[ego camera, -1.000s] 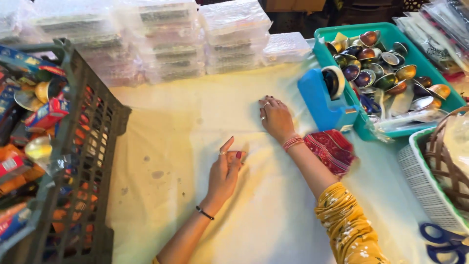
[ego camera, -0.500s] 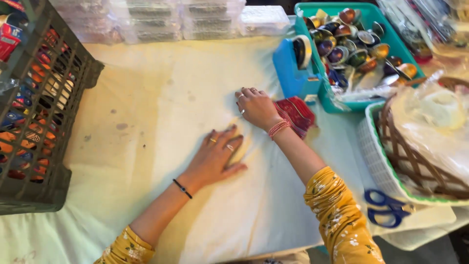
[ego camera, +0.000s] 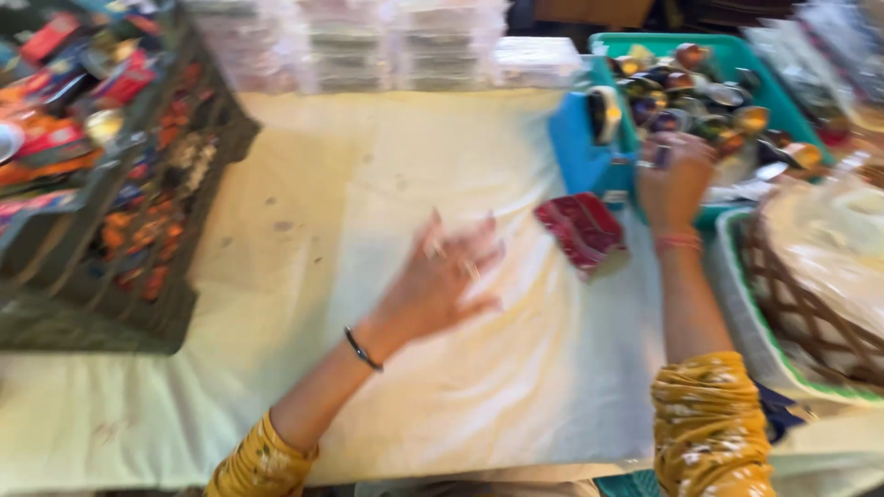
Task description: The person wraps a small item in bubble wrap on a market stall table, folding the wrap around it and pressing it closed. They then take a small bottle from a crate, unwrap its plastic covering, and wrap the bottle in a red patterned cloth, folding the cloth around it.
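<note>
- On the pale cloth (ego camera: 387, 175) mid-table: left hand (ego camera: 440, 281) lies palm down, fingers spread flat, holding nothing; motion blur softens the fingertips.
- Ring on one left finger, dark bracelet (ego camera: 363, 350) at the wrist, yellow patterned sleeve below.
- Right hand (ego camera: 675, 179) is up at the near edge of the teal bin (ego camera: 709, 44), fingers curled inward; cannot tell whether they have hold of anything, too blurred.
- Red thread band on the right wrist, same yellow sleeve on the forearm.
- Red patterned pouch (ego camera: 583, 230) lies on the cloth between the two hands, just beside the right wrist, touched by neither hand.
- Teal bin is full of small shiny round pieces (ego camera: 686, 92), individual shapes not readable.
- Blue box (ego camera: 578, 147) sits against the bin's left side.
- Cloth is cream-white, lightly stained and creased, covering the table.
- Left edge: dark slatted crate (ego camera: 175, 184) packed with red and orange packets, partly cut off.
- Back edge: stacks of clear plastic boxes (ego camera: 368, 46), contents unclear.
- Right edge: woven basket (ego camera: 810, 313) with a pale wrapped thing inside a green-rimmed tray, cropped by the frame.
</note>
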